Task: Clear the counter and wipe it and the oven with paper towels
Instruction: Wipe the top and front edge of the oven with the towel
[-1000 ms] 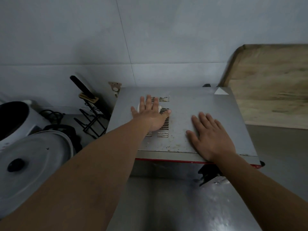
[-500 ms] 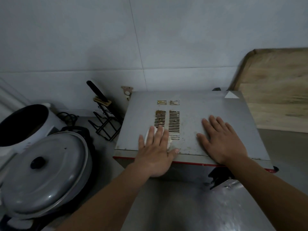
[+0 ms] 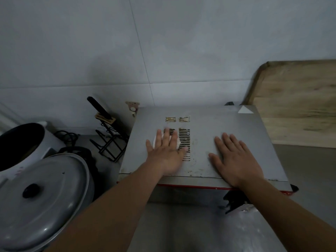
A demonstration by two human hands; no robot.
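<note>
A grey metal oven point(image 3: 209, 115) with a red front edge stands on the counter, its flat top speckled with grime around the vent slots point(image 3: 184, 140). My left hand point(image 3: 166, 153) lies flat with straight fingers on a white paper towel point(image 3: 155, 141), pressing it onto the left vent area of the oven top. Only slivers of the towel show between and beside my fingers. My right hand point(image 3: 234, 159) rests flat and spread on the right half of the oven top, holding nothing.
Left of the oven stand a black wire rack with a knife point(image 3: 107, 131), a white rice cooker point(image 3: 23, 142) and a large grey lidded pot point(image 3: 40, 197). A wooden board point(image 3: 298, 104) leans against the wall at the right. The steel counter point(image 3: 190, 230) runs below.
My left hand has slid the paper towel from the oven's front edge back up onto the vent slots. The right hand has stayed in place.
</note>
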